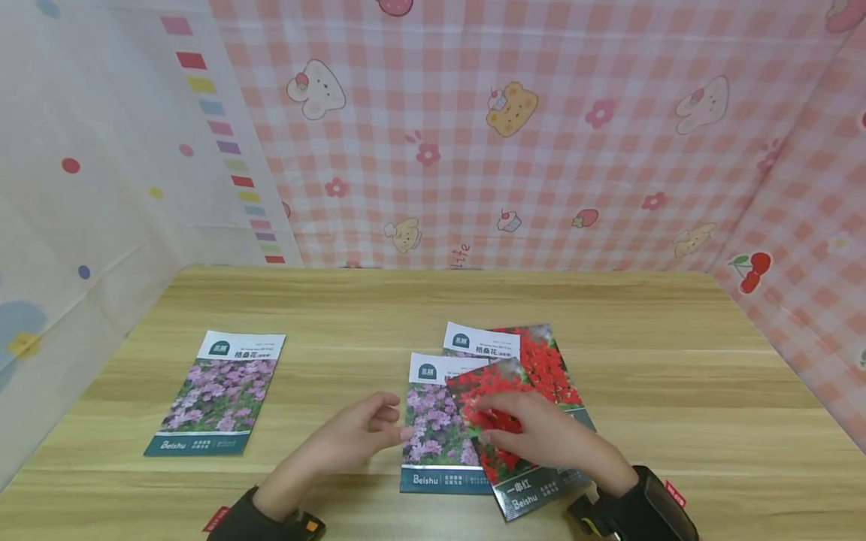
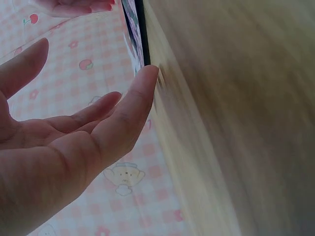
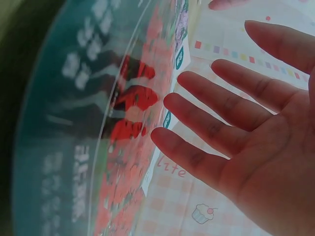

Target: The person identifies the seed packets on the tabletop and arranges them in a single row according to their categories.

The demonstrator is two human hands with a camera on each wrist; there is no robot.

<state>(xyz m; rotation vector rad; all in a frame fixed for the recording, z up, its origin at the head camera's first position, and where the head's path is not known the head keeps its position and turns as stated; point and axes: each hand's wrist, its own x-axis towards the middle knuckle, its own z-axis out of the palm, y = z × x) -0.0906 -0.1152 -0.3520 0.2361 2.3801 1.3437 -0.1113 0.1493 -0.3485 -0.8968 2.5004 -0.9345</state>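
Four flower seed packets overlap in a loose pile at the middle right of the table in the head view. The front purple-flower packet (image 1: 433, 424) lies partly under the front red-flower packet (image 1: 497, 377). Behind them show a second purple-flower packet (image 1: 482, 340) and a second red-flower packet (image 1: 549, 368). My right hand (image 1: 548, 432) is over the front red packet, its fingers extended and spread in the right wrist view. To the left of the pile is my left hand (image 1: 352, 437), fingers relaxed, holding nothing, with fingertips near the front purple packet's left edge.
Another purple-flower packet (image 1: 215, 398) lies alone on the left of the wooden table (image 1: 325, 315). Patterned cloth (image 1: 433, 113) hangs behind the table and along both sides. Each wrist wears a dark band (image 1: 649, 503).
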